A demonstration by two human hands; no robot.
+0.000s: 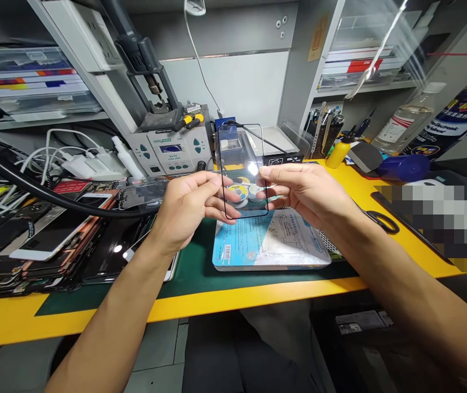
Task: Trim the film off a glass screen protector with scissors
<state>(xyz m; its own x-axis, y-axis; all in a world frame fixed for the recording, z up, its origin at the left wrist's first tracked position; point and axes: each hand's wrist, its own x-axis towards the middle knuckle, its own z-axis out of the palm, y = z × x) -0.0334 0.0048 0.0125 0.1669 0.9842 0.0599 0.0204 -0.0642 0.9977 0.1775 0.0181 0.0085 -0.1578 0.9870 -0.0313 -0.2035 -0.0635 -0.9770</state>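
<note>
A clear phone screen glass with a thin black border is held upright above the bench. My left hand grips its left edge, thumb in front and fingers behind, seen through the pane. On the opposite edge, my right hand pinches the glass between thumb and fingers. A bright reflection shows near the right thumb. Below it lies a blue and white flat box on the green mat. Round spools show through the pane.
Phones and phone parts are piled at the left. Behind stands a grey soldering station. A black cable crosses the left side. Scissors, a yellow bottle and a clear bottle stand or lie at the right.
</note>
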